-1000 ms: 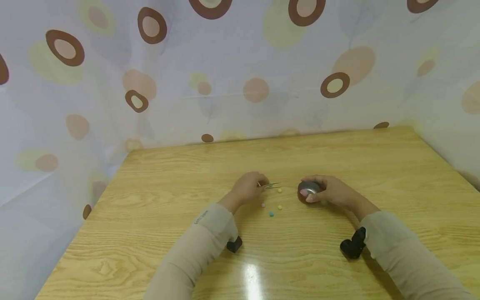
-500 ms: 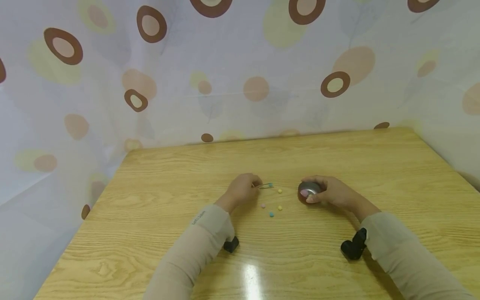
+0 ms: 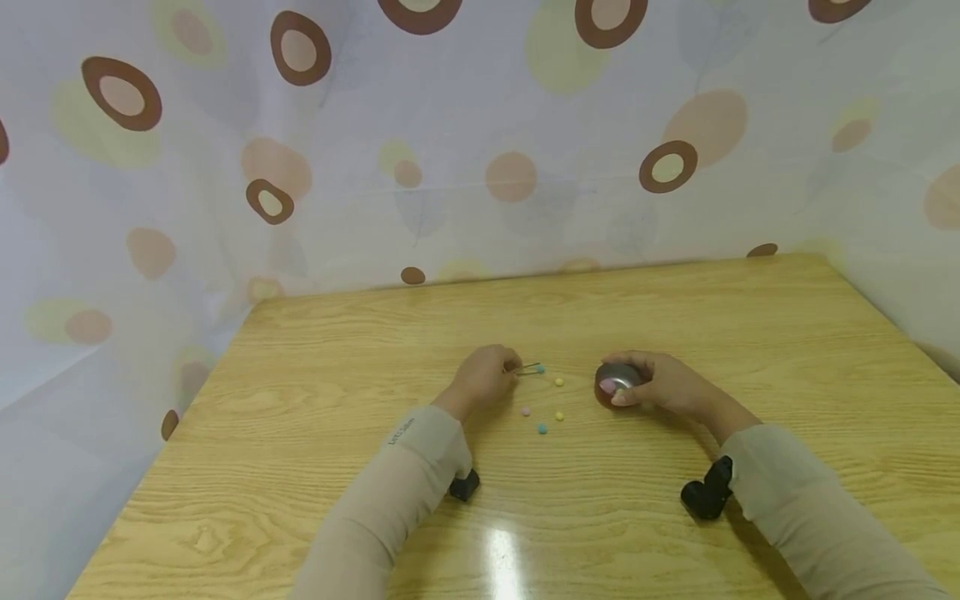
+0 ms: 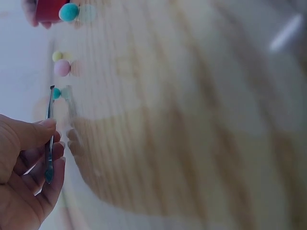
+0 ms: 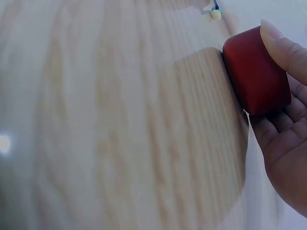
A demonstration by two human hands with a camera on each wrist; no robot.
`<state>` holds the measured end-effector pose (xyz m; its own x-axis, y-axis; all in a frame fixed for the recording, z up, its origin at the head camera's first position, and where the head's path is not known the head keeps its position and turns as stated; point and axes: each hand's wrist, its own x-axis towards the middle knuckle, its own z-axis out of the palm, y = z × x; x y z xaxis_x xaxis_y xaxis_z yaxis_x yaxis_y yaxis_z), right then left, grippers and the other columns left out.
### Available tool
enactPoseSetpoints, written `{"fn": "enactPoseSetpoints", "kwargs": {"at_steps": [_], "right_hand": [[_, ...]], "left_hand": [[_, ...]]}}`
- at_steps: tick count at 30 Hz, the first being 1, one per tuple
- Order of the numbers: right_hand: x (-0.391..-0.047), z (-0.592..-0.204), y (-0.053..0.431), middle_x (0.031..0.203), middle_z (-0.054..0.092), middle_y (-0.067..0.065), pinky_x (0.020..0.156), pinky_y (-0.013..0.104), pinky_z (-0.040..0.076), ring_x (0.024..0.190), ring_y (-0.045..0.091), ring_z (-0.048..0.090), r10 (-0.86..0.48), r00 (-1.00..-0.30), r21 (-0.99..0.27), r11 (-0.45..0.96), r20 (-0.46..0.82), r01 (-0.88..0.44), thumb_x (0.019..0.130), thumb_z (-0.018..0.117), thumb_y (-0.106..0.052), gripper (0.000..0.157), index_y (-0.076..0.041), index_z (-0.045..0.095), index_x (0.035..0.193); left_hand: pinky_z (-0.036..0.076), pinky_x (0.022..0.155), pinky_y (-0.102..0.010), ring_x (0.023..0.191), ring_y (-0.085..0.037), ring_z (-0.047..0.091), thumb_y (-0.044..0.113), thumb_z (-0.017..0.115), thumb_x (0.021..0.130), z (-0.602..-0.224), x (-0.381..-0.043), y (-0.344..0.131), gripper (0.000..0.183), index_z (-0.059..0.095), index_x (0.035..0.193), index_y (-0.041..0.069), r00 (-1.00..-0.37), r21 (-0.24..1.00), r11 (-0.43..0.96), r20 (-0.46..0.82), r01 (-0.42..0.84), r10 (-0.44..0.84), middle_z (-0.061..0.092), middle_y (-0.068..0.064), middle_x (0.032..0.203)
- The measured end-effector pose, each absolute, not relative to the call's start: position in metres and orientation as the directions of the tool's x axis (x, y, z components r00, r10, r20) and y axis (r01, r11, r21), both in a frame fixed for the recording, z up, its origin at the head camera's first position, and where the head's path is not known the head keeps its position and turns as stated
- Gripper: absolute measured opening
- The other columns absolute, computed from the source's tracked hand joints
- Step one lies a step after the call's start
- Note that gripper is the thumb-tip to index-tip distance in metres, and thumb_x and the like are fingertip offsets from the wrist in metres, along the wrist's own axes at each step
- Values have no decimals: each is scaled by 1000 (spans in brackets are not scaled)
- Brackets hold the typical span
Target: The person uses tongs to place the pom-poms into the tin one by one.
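My left hand [image 3: 486,375] pinches a pair of metal tweezers [image 4: 50,108] between thumb and fingers. The tweezers point right, their two arms apart, with the tips right at a small teal ball [image 3: 540,369]. My right hand [image 3: 670,385] grips a small red bowl [image 5: 256,72] by its sides, thumb at the rim. The bowl has a shiny metal inside, and something pink [image 3: 608,386] shows in it. A yellow ball [image 3: 558,382] lies just right of the tweezer tips, between them and the bowl.
Nearer to me on the wooden table [image 3: 337,358] lie a pink ball [image 3: 526,412], another yellow ball [image 3: 559,417] and a second teal ball [image 3: 542,429]. A patterned cloth [image 3: 450,217] hangs behind the table and along its sides.
My left hand has drawn slightly left, bringing the tweezer tips back from beyond the teal ball to beside it. The right hand and bowl have stayed in place.
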<state>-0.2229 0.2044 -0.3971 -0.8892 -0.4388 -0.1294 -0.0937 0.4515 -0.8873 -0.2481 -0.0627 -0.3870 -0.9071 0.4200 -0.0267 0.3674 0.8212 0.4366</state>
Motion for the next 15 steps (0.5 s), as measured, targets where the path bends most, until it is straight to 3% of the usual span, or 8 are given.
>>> {"fn": "enactPoseSetpoints", "kwargs": {"at_steps": [15], "right_hand": [[-225,-401,205,121,43,17,84,40,34,104,30,40,-443,-889,-877,466,-117,-117,72,70,-26,66,-3,40,126]], "left_hand": [[42,81,-27,95,-18,53,10,57,83,-392,-252,-62,20,61,102,7,-904,413,829,-33,377,427,59,-4,99]]}}
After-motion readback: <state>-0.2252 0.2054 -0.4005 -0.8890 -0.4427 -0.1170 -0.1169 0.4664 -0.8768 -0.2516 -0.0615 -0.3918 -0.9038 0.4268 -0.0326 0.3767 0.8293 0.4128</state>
